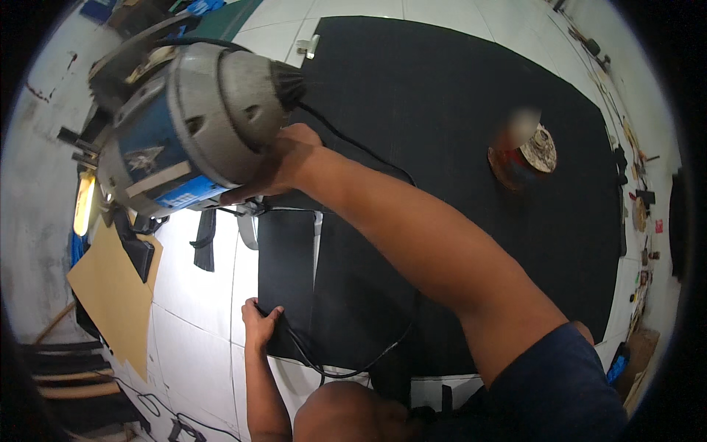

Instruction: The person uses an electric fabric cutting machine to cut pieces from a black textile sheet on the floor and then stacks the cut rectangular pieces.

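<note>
A big electric cloth cutting machine (191, 125), with a grey and blue motor housing, fills the upper left. My right hand (283, 166) reaches across and is closed around its handle side, the fingers partly hidden behind the motor. Black sheet material (456, 96) lies spread over white tiles. Beside the machine's foot, a narrow black strip (286, 250) is parted from the main sheet by a thin white gap. My left hand (261, 322) lies on the outer edge of that strip, thumb and fingers apart. The blade is hidden.
A rusty round can-like object (524, 155) stands on the sheet at right. The machine's black cord (357, 144) crosses the sheet and loops near my left arm. Tan board (114, 295) lies at left, a black scrap (205, 243) on the tiles. Small items line the right wall.
</note>
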Demonstrator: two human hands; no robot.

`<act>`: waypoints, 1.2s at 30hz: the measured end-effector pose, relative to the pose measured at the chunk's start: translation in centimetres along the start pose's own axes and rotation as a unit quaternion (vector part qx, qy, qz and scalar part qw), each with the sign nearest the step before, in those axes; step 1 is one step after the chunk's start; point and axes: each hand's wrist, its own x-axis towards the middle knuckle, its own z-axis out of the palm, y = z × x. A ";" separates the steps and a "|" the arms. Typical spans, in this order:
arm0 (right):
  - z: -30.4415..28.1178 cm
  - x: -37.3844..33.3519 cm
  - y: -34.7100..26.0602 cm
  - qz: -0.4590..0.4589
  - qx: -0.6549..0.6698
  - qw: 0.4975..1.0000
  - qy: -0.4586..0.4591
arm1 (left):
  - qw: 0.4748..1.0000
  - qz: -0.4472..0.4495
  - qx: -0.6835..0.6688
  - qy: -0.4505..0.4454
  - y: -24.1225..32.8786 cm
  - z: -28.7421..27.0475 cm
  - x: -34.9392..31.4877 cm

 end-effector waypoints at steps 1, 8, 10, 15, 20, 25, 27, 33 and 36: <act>-0.1 0.0 -0.3 -0.019 -0.026 0.999 -0.015 | 1.000 0.001 0.006 -0.005 0.1 -0.4 0.0; 0.4 0.8 1.1 -0.094 -0.114 0.989 -0.023 | 0.976 -0.052 -0.187 -0.094 3.1 -1.4 -1.4; 0.3 1.2 0.7 -0.088 -0.120 0.988 -0.045 | 0.964 -0.057 -0.210 -0.151 2.4 -1.9 -1.6; 0.6 0.9 0.9 -0.094 -0.079 0.992 0.004 | 0.963 -0.095 -0.176 -0.182 -0.1 -1.8 -3.0; 4.5 1.2 1.4 -0.099 -0.044 0.986 0.124 | 0.955 -0.107 -0.238 -0.138 -0.5 -0.9 -4.1; 5.6 -7.1 3.4 -0.256 -0.042 0.901 0.348 | 0.951 -0.082 -0.267 -0.134 -1.7 -0.3 -4.6; 7.7 -11.8 5.6 -0.292 0.055 0.898 0.325 | 0.949 -0.075 -0.279 -0.127 -1.9 0.0 -4.6; 6.8 -30.1 13.0 -0.050 0.054 0.997 -0.005 | 0.945 -0.055 -0.275 -0.167 -1.8 -1.1 -3.9; 7.7 -39.1 16.0 0.057 0.010 0.997 -0.049 | 0.957 -0.009 -0.248 -0.148 -0.9 -1.0 -4.1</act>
